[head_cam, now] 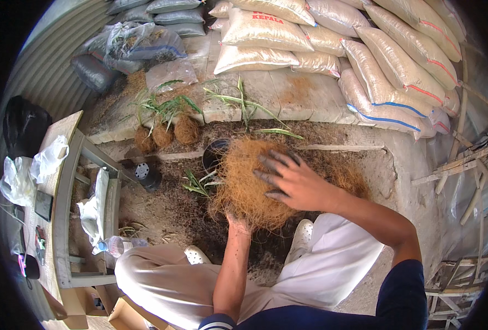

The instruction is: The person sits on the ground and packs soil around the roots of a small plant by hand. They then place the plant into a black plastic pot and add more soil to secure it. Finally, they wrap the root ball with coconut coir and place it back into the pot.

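Note:
A large loose clump of brown coconut fibre (pixel 244 177) is between my two hands, above the soil-strewn floor. My left hand (pixel 240 222) supports it from below; its fingers are hidden by the fibre. On the clump's upper right side lies my right hand (pixel 289 177), fingers spread against the strands and dark with soil. Long green leaves (pixel 242 103) show beyond the clump, and shorter leaves (pixel 195 184) stick out at its left; where they join is hidden. A black plastic pot (pixel 213 156) is partly covered by the clump. More loose fibre (pixel 347 175) lies right, behind my forearm.
Several plants with fibre-wrapped root balls (pixel 186 130) stand by the concrete ledge (pixel 260 88). An upturned black pot (pixel 147 176) sits left, near a wooden table (pixel 68 206) and a plastic bottle (pixel 122 245). Stacked filled sacks (pixel 264 33) line the back.

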Action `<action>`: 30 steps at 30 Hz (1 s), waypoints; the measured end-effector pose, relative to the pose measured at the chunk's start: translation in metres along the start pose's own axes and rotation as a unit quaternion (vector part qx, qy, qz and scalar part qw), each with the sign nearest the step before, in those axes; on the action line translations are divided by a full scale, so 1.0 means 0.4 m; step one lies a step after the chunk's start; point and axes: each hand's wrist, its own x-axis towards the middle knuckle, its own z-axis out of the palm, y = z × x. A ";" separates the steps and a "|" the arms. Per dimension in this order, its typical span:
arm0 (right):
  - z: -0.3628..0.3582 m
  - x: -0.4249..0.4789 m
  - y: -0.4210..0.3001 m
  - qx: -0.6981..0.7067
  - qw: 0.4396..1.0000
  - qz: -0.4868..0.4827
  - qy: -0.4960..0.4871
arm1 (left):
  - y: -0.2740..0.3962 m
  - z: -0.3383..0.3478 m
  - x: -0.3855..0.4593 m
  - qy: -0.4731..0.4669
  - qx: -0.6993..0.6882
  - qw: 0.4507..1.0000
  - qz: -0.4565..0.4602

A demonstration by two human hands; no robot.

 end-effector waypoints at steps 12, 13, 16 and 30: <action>0.084 -0.013 -0.013 -0.044 0.998 -0.020 0.051 | -0.031 -0.050 0.014 -0.040 0.031 0.999 0.019; 0.071 -0.011 -0.021 -0.035 0.997 -0.009 0.062 | -0.027 -0.056 0.013 -0.037 0.018 0.999 0.013; 0.051 -0.013 -0.035 -0.029 0.999 -0.028 -0.004 | -0.026 -0.080 0.020 -0.049 0.012 0.999 0.013; 0.136 -0.016 -0.015 0.028 0.992 -0.107 0.062 | 0.011 -0.138 0.032 -0.108 -0.119 0.986 -0.046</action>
